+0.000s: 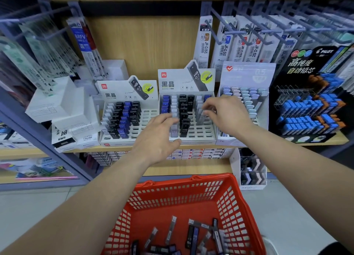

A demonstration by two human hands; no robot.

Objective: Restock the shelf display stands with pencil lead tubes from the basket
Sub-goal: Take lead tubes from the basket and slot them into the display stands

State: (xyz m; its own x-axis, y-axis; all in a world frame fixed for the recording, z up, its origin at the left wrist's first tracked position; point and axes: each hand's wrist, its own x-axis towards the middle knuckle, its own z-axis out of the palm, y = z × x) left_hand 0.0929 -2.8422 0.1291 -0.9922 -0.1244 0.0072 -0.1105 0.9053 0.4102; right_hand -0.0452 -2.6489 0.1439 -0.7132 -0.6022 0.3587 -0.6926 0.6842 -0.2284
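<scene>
On a wooden shop shelf [191, 148], left hand [159, 138] spreads empty; right hand [224, 113] pinches a tube [201, 116].

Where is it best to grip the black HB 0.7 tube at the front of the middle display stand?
Pinch the black HB 0.7 tube by its cap end from above and the front; it stands upright in its slot with a neighbour close on its left.

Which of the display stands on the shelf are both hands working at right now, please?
The middle white stand: the left hand and right hand are both over it, while the other stands go untouched.
</scene>
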